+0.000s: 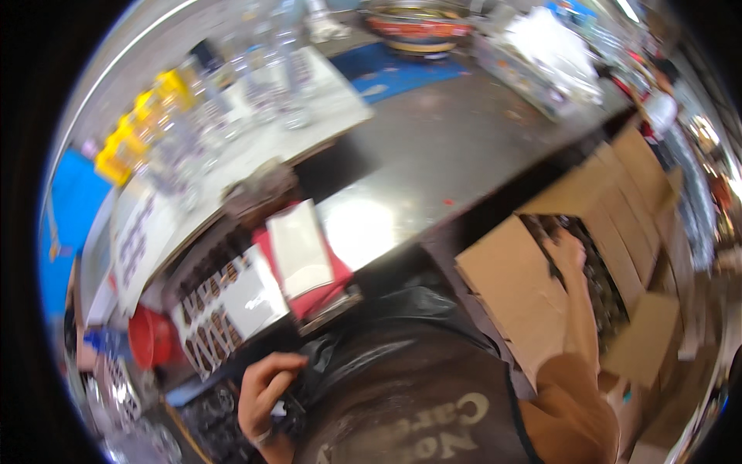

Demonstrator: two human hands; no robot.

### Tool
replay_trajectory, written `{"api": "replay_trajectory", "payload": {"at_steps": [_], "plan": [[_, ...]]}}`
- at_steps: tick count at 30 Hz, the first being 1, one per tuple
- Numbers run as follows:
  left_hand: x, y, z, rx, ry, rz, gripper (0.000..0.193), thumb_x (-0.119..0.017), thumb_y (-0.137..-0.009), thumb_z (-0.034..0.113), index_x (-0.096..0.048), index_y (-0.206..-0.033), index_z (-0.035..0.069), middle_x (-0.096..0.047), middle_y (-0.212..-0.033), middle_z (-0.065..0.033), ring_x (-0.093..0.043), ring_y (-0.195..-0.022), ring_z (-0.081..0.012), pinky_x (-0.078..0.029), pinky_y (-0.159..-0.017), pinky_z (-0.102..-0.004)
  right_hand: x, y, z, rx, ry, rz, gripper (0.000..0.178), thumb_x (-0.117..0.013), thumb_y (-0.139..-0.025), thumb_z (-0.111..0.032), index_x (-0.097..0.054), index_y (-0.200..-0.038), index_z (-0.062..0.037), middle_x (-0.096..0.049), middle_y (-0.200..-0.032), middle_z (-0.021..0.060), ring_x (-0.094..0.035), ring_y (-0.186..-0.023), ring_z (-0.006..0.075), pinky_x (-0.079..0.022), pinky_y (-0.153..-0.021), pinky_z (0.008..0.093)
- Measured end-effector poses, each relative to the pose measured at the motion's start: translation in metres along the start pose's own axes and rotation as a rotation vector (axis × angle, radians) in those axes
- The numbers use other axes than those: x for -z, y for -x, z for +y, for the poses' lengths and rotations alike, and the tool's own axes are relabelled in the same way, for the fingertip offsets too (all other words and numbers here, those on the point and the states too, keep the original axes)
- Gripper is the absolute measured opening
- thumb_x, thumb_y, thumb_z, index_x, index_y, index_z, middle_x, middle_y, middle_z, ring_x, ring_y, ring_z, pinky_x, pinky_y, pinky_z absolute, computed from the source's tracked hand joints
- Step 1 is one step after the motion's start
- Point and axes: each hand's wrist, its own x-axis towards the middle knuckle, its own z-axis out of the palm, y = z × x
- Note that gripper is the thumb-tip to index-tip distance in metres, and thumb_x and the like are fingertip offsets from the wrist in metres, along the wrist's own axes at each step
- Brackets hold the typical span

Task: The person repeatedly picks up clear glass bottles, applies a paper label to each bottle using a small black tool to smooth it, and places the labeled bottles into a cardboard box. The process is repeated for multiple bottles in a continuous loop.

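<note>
My right hand (568,252) reaches into an open cardboard box (514,286) on the right. Its fingers curl down at the dark, shiny things (604,298) packed inside; blur and the box hide what the fingertips hold. My left hand (264,393) hangs low in front of my dark apron (394,387), fingers loosely bent and apart, with nothing visible in it. Beyond it, a white tray (259,298) carries rows of small brown-and-clear pieces. Next to the tray, a white folded cloth or pad (299,249) lies on a red one (337,271).
Several clear bottles (294,108) and yellow blocks (124,151) stand on a white board (328,85). A dark metal table (456,127) bears a blue mat (386,73) and a round container (417,27). A red bucket (149,338) is at left. Another person (661,108) stands far right.
</note>
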Motion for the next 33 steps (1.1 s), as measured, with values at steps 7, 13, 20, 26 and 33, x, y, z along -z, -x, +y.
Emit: {"api": "replay_trajectory", "payload": {"at_steps": [7,13,20,26,33], "plan": [[-0.033,-0.079,0.047,-0.199,0.007,-0.039,0.037,-0.07,-0.092,0.01,-0.064,-0.127,-0.002,-0.067,-0.126,-0.0132,-0.064,-0.114,-0.0207,-0.049,-0.099,-0.0322,0.152,0.064,-0.094,0.629,-0.349,0.504,0.024,-0.076,-0.075,-0.002,-0.067,-0.098,-0.0013,-0.064,-0.081,0.012,-0.061,-0.066,0.0219,-0.048,-0.061,0.0326],[-0.039,-0.133,0.065,-0.693,-0.218,0.123,0.075,-0.079,-0.085,0.019,-0.045,-0.149,0.001,-0.052,-0.146,-0.0182,-0.05,-0.135,-0.029,-0.038,-0.113,-0.0388,0.201,0.062,-0.255,1.153,-0.765,0.018,0.032,-0.075,-0.072,-0.03,-0.064,-0.089,-0.0047,-0.06,-0.076,0.0049,-0.06,-0.066,0.0172,-0.044,-0.061,0.0289],[0.002,-0.167,0.026,-0.399,0.409,0.198,0.068,-0.06,-0.098,0.015,-0.027,-0.156,0.001,-0.053,-0.139,-0.0178,-0.06,-0.121,-0.0271,-0.047,-0.103,-0.039,0.107,0.066,-0.468,1.015,-1.208,-0.649,0.046,-0.066,-0.099,-0.029,-0.06,-0.129,0.0046,-0.066,-0.086,0.0005,-0.055,-0.074,0.0041,-0.044,-0.066,0.0196],[0.008,-0.196,-0.02,-0.261,0.787,0.275,0.075,-0.057,-0.104,0.032,-0.017,-0.159,0.0,-0.042,-0.151,-0.0214,-0.052,-0.134,-0.0309,-0.044,-0.109,-0.0409,0.036,0.101,-0.438,0.88,-1.149,-0.596,0.042,-0.064,-0.099,-0.018,-0.057,-0.133,0.0042,-0.069,-0.102,0.0038,-0.053,-0.07,0.0028,-0.047,-0.065,0.0218],[-0.011,-0.17,0.005,-0.384,0.288,0.748,0.062,-0.057,-0.102,0.014,-0.03,-0.154,-0.007,-0.039,-0.155,-0.0228,-0.045,-0.14,-0.0291,-0.037,-0.115,-0.0394,0.013,0.126,-0.401,0.852,-1.086,-0.815,0.046,-0.061,-0.101,-0.018,-0.053,-0.142,0.0024,-0.071,-0.119,0.0069,-0.054,-0.067,0.0054,-0.049,-0.065,0.0239]]}}
